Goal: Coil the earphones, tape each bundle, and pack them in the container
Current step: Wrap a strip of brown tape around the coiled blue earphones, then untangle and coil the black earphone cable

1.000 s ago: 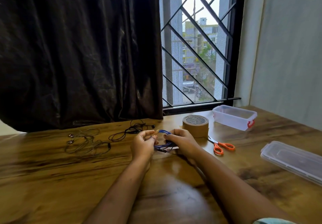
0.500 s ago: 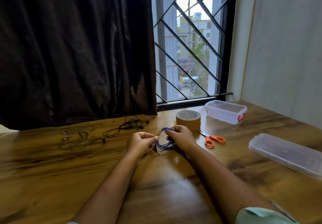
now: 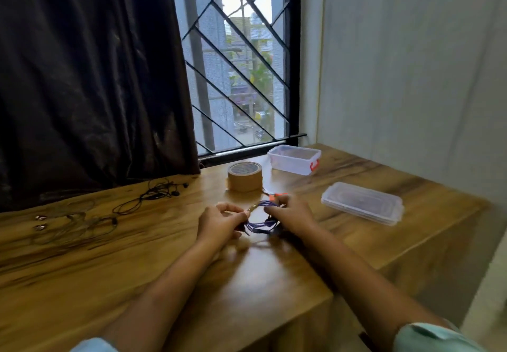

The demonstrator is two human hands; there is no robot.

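While the head view is blurring a little, I am seeing the blue earphones [image 3: 260,224] sitting as a loose coil just in front of the tape roll [image 3: 244,176], held between both hands. The left hand [image 3: 219,225] is pinching the coil's left side with curled fingers, and the right hand [image 3: 293,214] is gripping its right side. I am judging the cord light, limp and springy, so pinching across all loops together is looking safest. The container [image 3: 293,159] is waiting just right of the tape roll.

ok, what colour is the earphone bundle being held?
The earphone bundle is blue-purple; head view.
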